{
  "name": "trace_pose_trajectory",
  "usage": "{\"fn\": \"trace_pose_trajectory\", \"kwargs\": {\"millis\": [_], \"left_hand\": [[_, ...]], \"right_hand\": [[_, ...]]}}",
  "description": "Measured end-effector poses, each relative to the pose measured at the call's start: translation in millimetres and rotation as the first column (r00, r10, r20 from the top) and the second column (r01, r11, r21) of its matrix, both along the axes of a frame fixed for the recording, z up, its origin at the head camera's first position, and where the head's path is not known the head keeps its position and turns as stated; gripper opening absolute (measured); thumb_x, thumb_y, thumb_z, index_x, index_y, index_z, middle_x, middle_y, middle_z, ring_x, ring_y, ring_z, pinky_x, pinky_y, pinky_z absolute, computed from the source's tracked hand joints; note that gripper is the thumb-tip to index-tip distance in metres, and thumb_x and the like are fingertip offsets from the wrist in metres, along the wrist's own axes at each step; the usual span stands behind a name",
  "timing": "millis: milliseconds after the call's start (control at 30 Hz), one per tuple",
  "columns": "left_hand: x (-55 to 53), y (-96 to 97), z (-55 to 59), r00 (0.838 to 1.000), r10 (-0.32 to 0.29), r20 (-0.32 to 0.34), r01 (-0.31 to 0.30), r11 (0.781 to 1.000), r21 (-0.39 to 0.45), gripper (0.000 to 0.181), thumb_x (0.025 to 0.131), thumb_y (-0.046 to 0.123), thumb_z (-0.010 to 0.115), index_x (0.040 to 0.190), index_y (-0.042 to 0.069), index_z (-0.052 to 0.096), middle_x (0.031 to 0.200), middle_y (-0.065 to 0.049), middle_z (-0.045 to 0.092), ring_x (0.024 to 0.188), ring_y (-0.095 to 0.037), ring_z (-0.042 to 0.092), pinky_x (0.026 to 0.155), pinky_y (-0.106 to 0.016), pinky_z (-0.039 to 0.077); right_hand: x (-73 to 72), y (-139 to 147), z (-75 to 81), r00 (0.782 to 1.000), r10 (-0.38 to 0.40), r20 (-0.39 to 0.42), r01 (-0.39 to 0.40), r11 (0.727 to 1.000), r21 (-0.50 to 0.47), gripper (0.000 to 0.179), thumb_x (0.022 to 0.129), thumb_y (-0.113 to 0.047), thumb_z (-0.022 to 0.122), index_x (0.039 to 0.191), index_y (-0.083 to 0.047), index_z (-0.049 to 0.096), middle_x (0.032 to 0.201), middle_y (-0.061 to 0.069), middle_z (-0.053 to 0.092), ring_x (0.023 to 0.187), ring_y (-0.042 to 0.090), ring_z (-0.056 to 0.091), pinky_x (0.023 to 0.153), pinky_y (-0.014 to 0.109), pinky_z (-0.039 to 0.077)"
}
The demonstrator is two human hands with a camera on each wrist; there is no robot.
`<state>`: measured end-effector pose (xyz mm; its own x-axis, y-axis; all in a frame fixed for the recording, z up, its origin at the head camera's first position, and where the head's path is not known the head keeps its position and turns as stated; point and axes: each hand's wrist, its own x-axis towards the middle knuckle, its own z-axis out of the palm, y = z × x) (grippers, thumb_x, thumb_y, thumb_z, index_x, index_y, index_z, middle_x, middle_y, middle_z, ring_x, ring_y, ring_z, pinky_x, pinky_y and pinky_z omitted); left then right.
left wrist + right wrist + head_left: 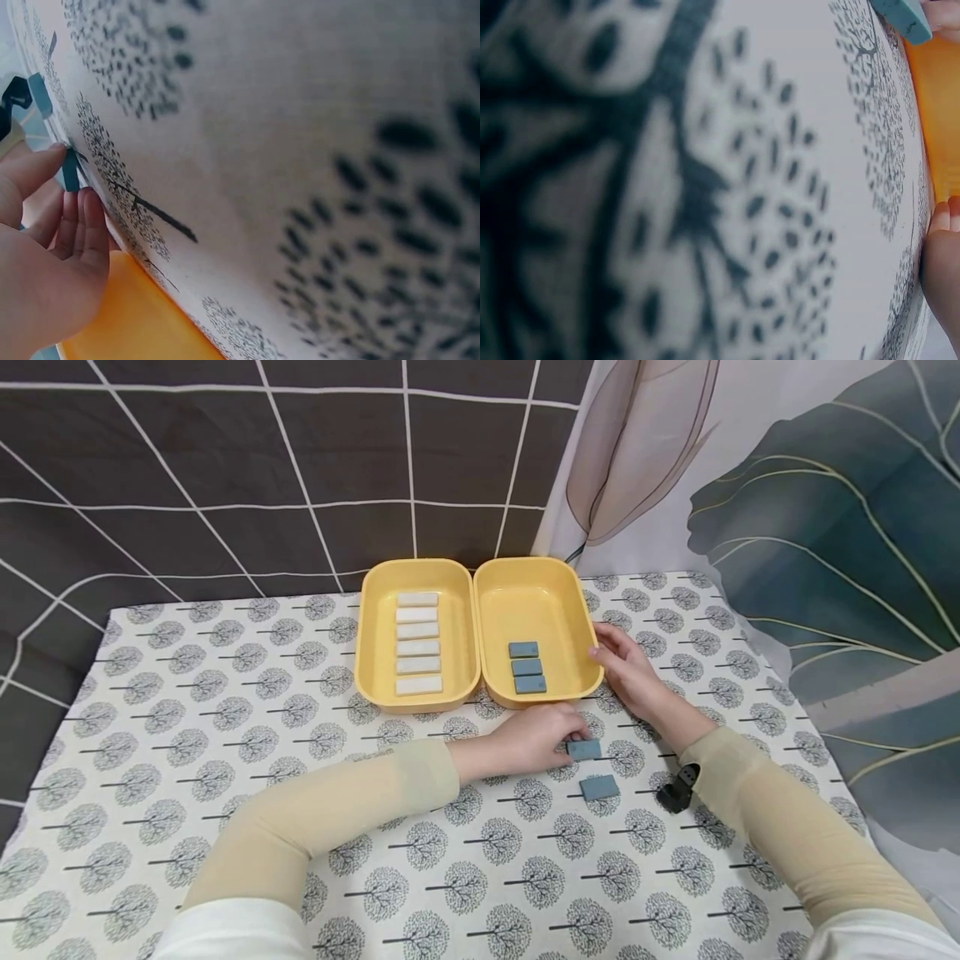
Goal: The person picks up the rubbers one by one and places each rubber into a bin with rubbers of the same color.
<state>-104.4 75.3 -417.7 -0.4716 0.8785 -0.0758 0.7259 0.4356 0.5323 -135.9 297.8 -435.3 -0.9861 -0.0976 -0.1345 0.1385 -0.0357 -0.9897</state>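
My left hand [534, 739] pinches a small blue rectangular block [584, 750] between thumb and fingers, just in front of the right yellow box [558, 578]. In the left wrist view, that blue block [70, 171] stands between the thumb tip and the fingertips. A second blue block [600, 787] lies on the cloth nearer the front. At the box's right side, my right hand [633, 677] holds the rim, thumb over the edge and fingers outside. Three blue blocks [528, 667] lie in a column inside that box.
Against it on the left stands another yellow box [365, 635] with several white blocks [417, 647] in a column. A tree-print cloth [225, 693] covers the table. A dark grid-patterned curtain [225, 452] hangs behind. A black device [678, 788] sits at the right wrist.
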Motion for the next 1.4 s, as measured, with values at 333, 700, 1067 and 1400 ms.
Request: {"fn": "trace_pose_trajectory", "kwargs": {"millis": [333, 700, 1067, 1400], "left_hand": [[0.4, 0.0, 1.1, 1.000, -0.003, 0.027, 0.003, 1.000, 0.000, 0.043, 0.091, 0.018, 0.084, 0.133, 0.018, 0.071, 0.139, 0.001, 0.069, 0.125, -0.013, 0.066, 0.112, -0.021, 0.052], [0.2, -1.2, 0.6, 0.999, -0.014, 0.041, 0.013, 1.000, 0.013, 0.043, 0.091, 0.016, 0.084, 0.132, 0.017, 0.071, 0.138, 0.002, 0.070, 0.127, -0.013, 0.066, 0.114, -0.021, 0.051], [-0.4, -0.5, 1.1, 0.999, -0.011, 0.052, 0.009, 0.998, 0.056, 0.031, 0.093, 0.018, 0.082, 0.123, 0.018, 0.074, 0.123, 0.004, 0.074, 0.107, -0.007, 0.068, 0.096, -0.012, 0.054], [-0.9, -4.9, 6.8, 0.979, 0.004, 0.203, -0.033, 0.989, 0.142, 0.024, 0.092, 0.008, 0.081, 0.116, 0.009, 0.076, 0.106, -0.001, 0.077, 0.090, -0.004, 0.067, 0.082, -0.003, 0.051]], "right_hand": [[1.1, 0.5, 0.9, 1.000, -0.001, 0.000, 0.001, 1.000, 0.011, 0.058, 0.106, -0.001, 0.049, 0.161, 0.002, 0.032, 0.141, -0.009, 0.054, 0.128, 0.007, 0.055, 0.108, 0.013, 0.052], [1.2, 0.2, -0.5, 1.000, -0.001, -0.006, 0.001, 1.000, 0.003, 0.057, 0.106, -0.001, 0.049, 0.160, 0.002, 0.033, 0.138, -0.009, 0.056, 0.126, 0.007, 0.057, 0.107, 0.013, 0.053], [1.0, 0.7, -1.0, 1.000, 0.002, -0.007, -0.002, 1.000, 0.004, 0.058, 0.106, -0.001, 0.049, 0.161, 0.003, 0.031, 0.138, -0.008, 0.055, 0.126, 0.007, 0.057, 0.107, 0.013, 0.053], [0.5, 0.4, -1.5, 1.000, -0.002, -0.009, 0.002, 1.000, -0.002, 0.056, 0.106, 0.000, 0.048, 0.159, 0.002, 0.034, 0.137, -0.008, 0.056, 0.125, 0.007, 0.057, 0.105, 0.014, 0.054]]}}
